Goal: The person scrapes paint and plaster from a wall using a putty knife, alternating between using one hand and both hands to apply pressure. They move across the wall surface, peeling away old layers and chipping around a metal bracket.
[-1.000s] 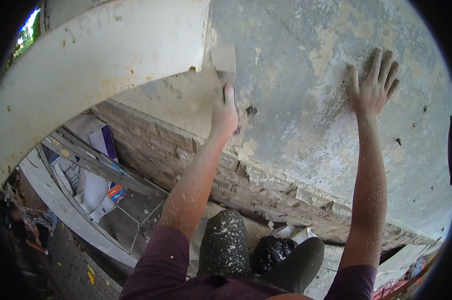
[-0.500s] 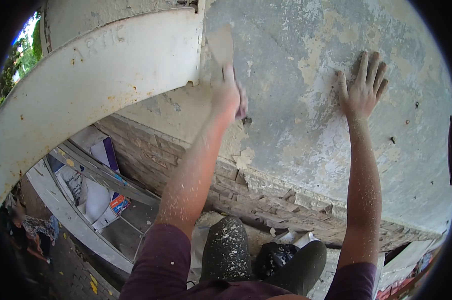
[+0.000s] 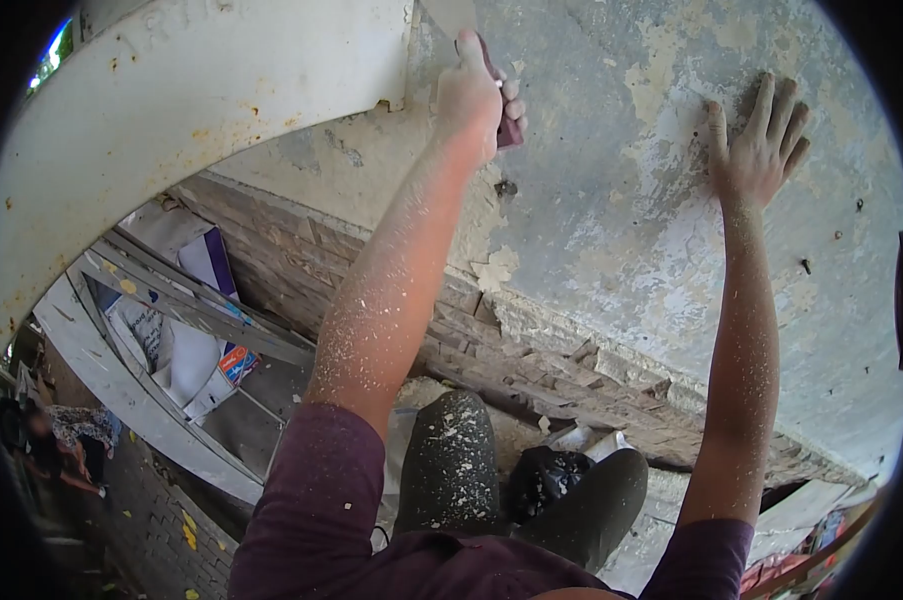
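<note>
My left hand (image 3: 473, 100) is closed round the dark red handle of a scraper (image 3: 510, 132). The scraper's wide blade points up beside the end of a rusty white metal panel (image 3: 211, 90) and is partly cut off by the top of the view. My right hand (image 3: 761, 150) lies flat on the wall (image 3: 591, 200), fingers spread, holding nothing. Patches of peeling paint and bare grey show on the wall around both hands. Pale flakes and dust cover my forearms.
Broken brickwork (image 3: 371, 290) runs below the wall. A black plastic bag (image 3: 549, 480) lies between my knees. At the lower left are a metal frame (image 3: 151, 390) with papers in it and a person (image 3: 66, 435) on the paved ground.
My left hand has moved up along the wall with the scraper. My right hand stays spread on the wall, and the whole view has shifted a little.
</note>
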The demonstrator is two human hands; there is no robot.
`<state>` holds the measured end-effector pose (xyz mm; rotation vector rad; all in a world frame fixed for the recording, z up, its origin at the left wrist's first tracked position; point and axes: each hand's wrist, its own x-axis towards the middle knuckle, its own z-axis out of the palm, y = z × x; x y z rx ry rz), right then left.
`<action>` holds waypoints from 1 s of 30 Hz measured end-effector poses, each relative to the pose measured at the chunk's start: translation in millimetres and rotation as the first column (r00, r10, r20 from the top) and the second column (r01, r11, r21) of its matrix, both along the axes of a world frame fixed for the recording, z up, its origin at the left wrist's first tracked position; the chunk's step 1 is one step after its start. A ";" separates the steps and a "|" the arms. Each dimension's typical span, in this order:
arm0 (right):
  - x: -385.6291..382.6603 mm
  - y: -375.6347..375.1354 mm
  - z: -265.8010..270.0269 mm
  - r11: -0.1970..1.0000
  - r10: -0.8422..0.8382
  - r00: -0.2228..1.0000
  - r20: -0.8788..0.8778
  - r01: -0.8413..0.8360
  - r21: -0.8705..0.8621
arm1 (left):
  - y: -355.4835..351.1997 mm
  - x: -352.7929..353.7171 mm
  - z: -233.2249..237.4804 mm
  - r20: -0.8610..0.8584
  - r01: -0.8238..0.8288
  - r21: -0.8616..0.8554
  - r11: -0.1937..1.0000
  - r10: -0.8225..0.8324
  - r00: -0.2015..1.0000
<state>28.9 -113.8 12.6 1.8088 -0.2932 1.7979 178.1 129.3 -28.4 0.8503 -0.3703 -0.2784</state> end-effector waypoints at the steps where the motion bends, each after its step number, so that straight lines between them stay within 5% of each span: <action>1: 0.6 -0.5 0.7 1.000 0.000 1.000 0.004 0.000 0.003 | -4.5 4.8 -11.4 -0.025 0.021 0.003 1.000 -0.021 0.999; 7: 0.4 -0.8 0.0 1.000 0.004 1.000 -0.004 -0.004 0.002 | 3.2 -15.4 -111.0 -0.332 0.090 -0.024 0.996 -0.093 0.939; 9: 0.6 -1.8 0.8 1.000 0.009 1.000 0.000 -0.009 -0.002 | 16.7 -16.7 -109.3 -0.142 0.039 0.282 0.959 0.002 0.990; 10: 1.2 -2.0 -0.1 1.000 0.016 1.000 0.000 -0.016 -0.006 | 19.3 -10.6 -102.7 0.086 -0.089 0.362 0.928 0.062 0.994; 13: 1.6 -3.5 -0.1 0.999 0.035 0.999 -0.006 -0.035 -0.027 | 15.5 15.9 -94.5 0.066 -0.129 0.314 0.941 0.114 0.991; 14: 2.0 -4.0 -0.1 0.999 0.044 0.999 -0.003 -0.044 -0.032 | 16.8 24.2 -116.1 0.133 -0.101 0.277 0.956 0.066 0.989; 16: 1.9 -5.3 0.9 0.999 0.042 0.999 -0.007 -0.043 -0.033 | 12.9 64.6 -228.2 0.642 -0.561 0.617 0.551 0.059 0.764; 18: 2.3 -5.3 0.2 0.999 0.040 0.999 0.001 -0.040 -0.018 | 35.2 48.0 -318.4 0.774 -0.663 0.565 0.491 -0.038 0.632; 20: 2.1 -3.2 -0.1 0.995 0.075 0.997 0.002 -0.075 -0.066 | 58.7 21.9 -387.8 0.414 -0.389 0.722 0.573 0.093 0.906; 22: 2.7 -2.0 -1.3 0.997 0.049 0.999 -0.001 -0.049 -0.060 | 66.6 11.8 -393.7 0.254 -0.289 0.730 0.620 0.147 0.956; 24: 2.9 -0.4 -0.4 0.997 0.018 1.000 -0.024 -0.020 -0.068 | 63.8 7.3 -383.8 0.709 -0.646 0.555 0.523 0.109 0.697; 26: 2.3 -0.8 -1.9 0.997 -0.012 0.998 -0.062 0.007 -0.076 | 47.8 18.9 -319.0 0.531 -0.499 0.693 0.520 0.099 0.841; 28: 6.4 5.5 -13.1 0.995 0.023 0.995 -0.102 -0.033 -0.094 | 35.7 27.6 -264.8 0.569 -0.522 0.607 0.600 0.130 0.812; 30: 13.9 14.4 -33.4 0.993 0.059 0.989 -0.135 -0.072 -0.093 | 24.5 39.9 -267.0 0.504 -0.462 0.627 0.627 0.125 0.855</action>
